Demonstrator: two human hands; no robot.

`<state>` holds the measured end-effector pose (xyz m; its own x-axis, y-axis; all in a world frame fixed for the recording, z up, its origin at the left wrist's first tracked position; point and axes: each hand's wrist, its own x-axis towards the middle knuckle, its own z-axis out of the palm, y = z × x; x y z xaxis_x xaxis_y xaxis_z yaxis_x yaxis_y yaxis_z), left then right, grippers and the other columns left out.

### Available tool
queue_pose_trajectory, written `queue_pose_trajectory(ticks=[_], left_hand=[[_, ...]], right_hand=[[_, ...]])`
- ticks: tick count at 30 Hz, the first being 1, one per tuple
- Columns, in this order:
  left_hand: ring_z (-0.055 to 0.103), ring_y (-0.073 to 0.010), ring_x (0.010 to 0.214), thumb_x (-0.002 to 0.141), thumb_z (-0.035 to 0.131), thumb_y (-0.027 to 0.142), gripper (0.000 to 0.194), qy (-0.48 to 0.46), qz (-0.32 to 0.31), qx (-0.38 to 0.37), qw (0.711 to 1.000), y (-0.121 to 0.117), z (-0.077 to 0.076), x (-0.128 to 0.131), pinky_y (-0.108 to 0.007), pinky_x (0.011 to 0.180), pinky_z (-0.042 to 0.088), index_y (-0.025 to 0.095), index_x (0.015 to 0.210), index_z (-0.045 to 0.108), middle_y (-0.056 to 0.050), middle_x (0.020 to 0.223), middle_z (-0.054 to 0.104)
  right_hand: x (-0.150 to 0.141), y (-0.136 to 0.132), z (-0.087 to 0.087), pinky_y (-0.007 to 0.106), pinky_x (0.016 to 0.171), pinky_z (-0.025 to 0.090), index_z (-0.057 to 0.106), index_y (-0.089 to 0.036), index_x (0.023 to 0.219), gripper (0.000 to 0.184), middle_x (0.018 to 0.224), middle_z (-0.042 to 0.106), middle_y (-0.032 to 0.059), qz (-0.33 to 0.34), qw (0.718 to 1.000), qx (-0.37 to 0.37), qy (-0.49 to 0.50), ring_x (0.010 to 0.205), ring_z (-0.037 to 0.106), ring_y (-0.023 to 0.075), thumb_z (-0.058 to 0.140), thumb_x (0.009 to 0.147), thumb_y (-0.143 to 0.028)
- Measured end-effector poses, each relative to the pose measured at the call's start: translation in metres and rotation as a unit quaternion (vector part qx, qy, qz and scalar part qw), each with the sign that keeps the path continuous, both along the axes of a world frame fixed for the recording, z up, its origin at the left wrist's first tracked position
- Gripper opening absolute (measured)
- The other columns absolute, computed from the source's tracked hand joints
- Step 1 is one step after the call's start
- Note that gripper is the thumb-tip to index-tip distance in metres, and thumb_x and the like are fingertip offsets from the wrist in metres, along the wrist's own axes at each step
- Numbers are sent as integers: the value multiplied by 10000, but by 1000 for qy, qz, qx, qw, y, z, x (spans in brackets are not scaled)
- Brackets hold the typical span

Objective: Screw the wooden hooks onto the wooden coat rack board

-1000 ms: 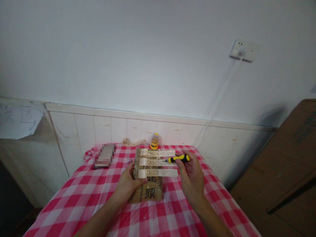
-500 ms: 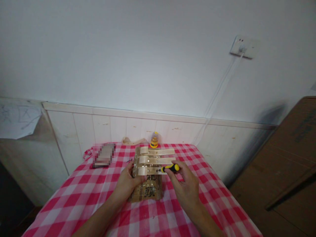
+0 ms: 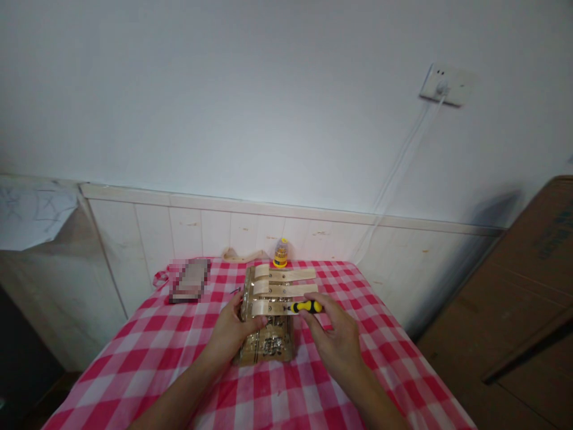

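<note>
A wooden board (image 3: 265, 343) with three pale wooden slats (image 3: 286, 275) screwed across its far end lies on the red-and-white checked tablecloth (image 3: 147, 358). My left hand (image 3: 233, 331) grips the board's left edge, thumb on the nearest slat. My right hand (image 3: 333, 337) is closed on a yellow-and-black screwdriver (image 3: 305, 307), whose tip points left onto the nearest slat.
A small yellow jar of screwdriver bits (image 3: 280, 254) stands at the table's far edge by the white panelled wall. A blurred flat object (image 3: 189, 280) lies at the far left of the table. A brown cardboard box (image 3: 514, 310) stands right of the table. A wall socket (image 3: 446, 85) has a white cable hanging.
My right hand brought the screwdriver down from the middle slat to the nearest slat. My left hand stayed on the board's left edge.
</note>
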<state>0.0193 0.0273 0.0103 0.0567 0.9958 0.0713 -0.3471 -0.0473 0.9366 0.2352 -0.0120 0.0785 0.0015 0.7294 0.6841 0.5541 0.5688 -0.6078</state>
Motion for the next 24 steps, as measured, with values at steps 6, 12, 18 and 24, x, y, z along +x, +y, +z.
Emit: queue_pose_trajectory(ticks=[6,12,18,24], left_hand=[[759,-339,994,566,960,286,787,0,4,-7,1000,0,2,0,-403,835,614,165,1272,632,-144,1140,787],[753,-343,1008,591,942,263,778,-2,1,-7,1000,1,0,0,-413,843,613,154,1283,602,-147,1143,782],[756,-346,1003,567,955,294,765,-6,5,-10,1000,-1,5,2,-417,842,610,143,1241,628,-156,1137,786],[759,-346,988,526,971,261,812,3,15,-19,1000,-2,12,3,-401,824,610,137,1249,623,-156,1110,792]], right_hand=[[3,1,4,345,821,615,716,-258,1075,194,983,784,52,35,998,8,-52,907,752,231,603,932,-191],[3,-1,10,345,829,623,701,-256,1110,209,995,779,59,60,994,36,-80,918,752,225,578,958,-180],[-14,-5,8,331,863,623,686,-255,1185,263,1037,790,50,29,997,60,-48,950,766,219,656,936,-178],[-26,2,2,347,859,636,700,-251,1187,269,1056,793,57,13,999,43,-29,950,766,229,655,929,-187]])
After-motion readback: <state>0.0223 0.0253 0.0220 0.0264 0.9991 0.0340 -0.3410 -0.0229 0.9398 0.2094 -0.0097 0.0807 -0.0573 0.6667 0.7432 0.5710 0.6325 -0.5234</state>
